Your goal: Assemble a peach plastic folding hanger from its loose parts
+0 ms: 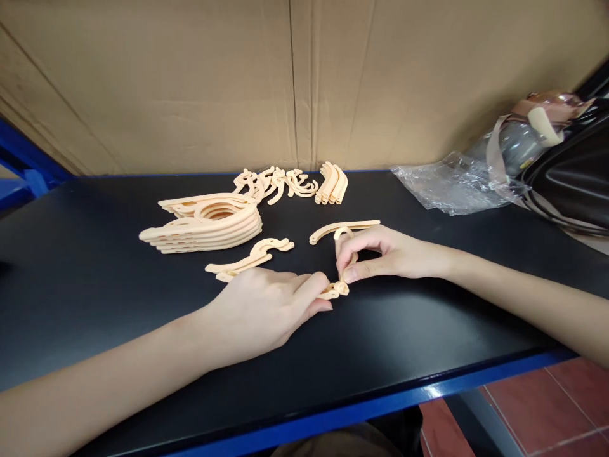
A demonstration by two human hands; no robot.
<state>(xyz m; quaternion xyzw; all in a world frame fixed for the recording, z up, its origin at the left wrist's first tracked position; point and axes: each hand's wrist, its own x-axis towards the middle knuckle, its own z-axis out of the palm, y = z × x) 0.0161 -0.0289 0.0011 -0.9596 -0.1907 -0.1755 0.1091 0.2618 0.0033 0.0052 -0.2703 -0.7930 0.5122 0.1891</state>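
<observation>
My left hand rests on the black table with its fingers closed on one end of a peach plastic hanger arm. My right hand pinches a peach hook piece right at that arm's end, so the two hands meet in the middle of the table. Another hanger arm lies just behind my left hand. A curved arm lies behind my right hand.
A stack of assembled peach hangers sits at the back left. Loose hooks and a bundle of curved parts lie by the cardboard wall. A clear plastic bag, a bottle and a black bag are at the right.
</observation>
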